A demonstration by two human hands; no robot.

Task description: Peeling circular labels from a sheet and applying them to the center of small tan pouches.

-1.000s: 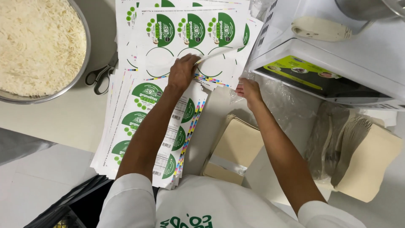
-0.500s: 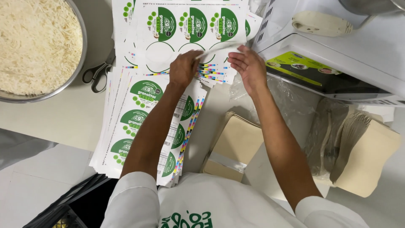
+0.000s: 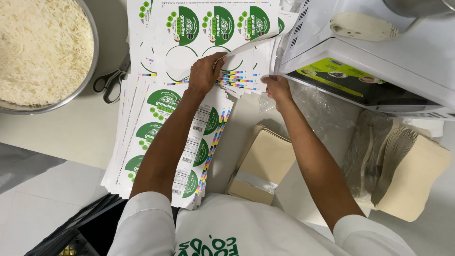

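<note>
Fingers [image 3: 219, 60] pinched on label sheet [image 3: 246, 45]

label sheets [image 3: 166, 118]: white, green rounds | pouches [image 3: 265, 163]: tan | scissors [image 3: 111, 83]: grey

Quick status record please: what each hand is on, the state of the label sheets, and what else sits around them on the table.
left hand: pressing on the top label sheet, fingers at a peeling label edge
right hand: gripping the right edge of the sheets
label sheets: white stacks with round green labels; some circles already empty
lower stack: fanned out under the left forearm
scissors: left of the sheets
metal bowl: upper left, full of pale shreds
tan pouches: piles right of the sheets
white machine: upper right
</note>
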